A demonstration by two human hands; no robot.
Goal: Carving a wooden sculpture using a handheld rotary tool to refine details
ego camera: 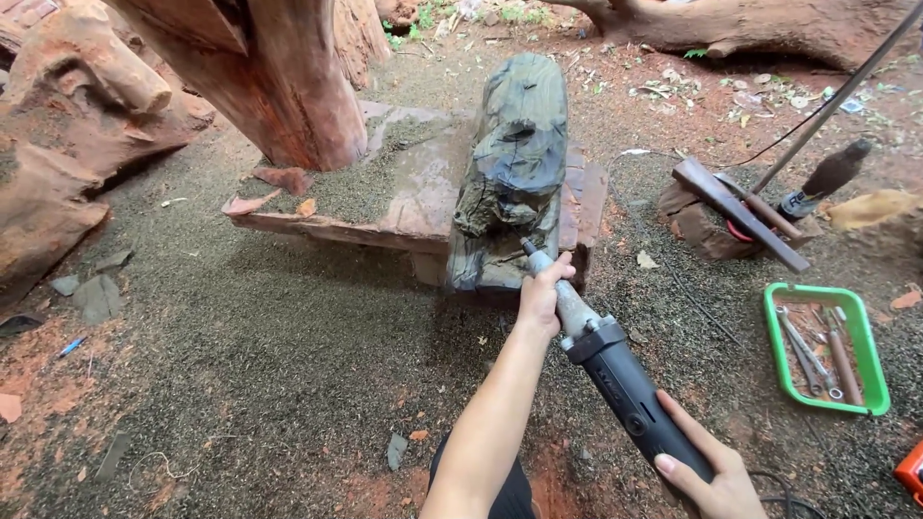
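Grinding a dark carved log (514, 173) with a long die grinder (601, 351).
Left hand (540, 296) clasps the grinder's neck, right hand (707, 471) wraps its body; the tool looks heavy, rigid.

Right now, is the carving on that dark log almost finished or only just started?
Partly done, I'd guess. The log already has rough hollows cut in its middle. The left hand and right hand hold a grinder against its lower end. The upper end looks smooth and uncarved.
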